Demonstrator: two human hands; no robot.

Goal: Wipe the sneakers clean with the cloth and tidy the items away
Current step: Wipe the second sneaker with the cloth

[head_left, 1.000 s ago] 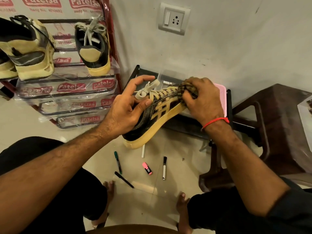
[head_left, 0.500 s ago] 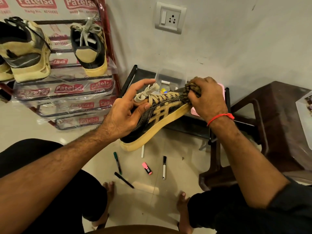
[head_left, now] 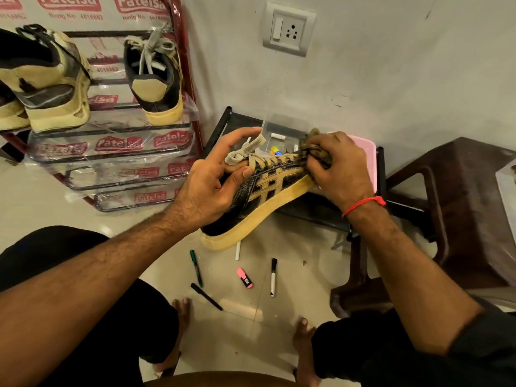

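A black sneaker with tan stripes and a yellowed sole is held in the air over the floor, toe pointing up and to the right. My left hand grips it at the heel and laces. My right hand holds a dark patterned cloth bunched against the toe. The matching sneaker stands on the red shoe rack at upper left, beside other yellowed shoes.
Several pens and a pink highlighter lie on the tiled floor below the sneaker. A low black stand carries a clear plastic box and a pink lid. A brown plastic stool stands at right.
My right hand with the cloth has shifted slightly along the toe of the sneaker, rubbing it. My left hand keeps its grip; the sneaker stays in about the same place.
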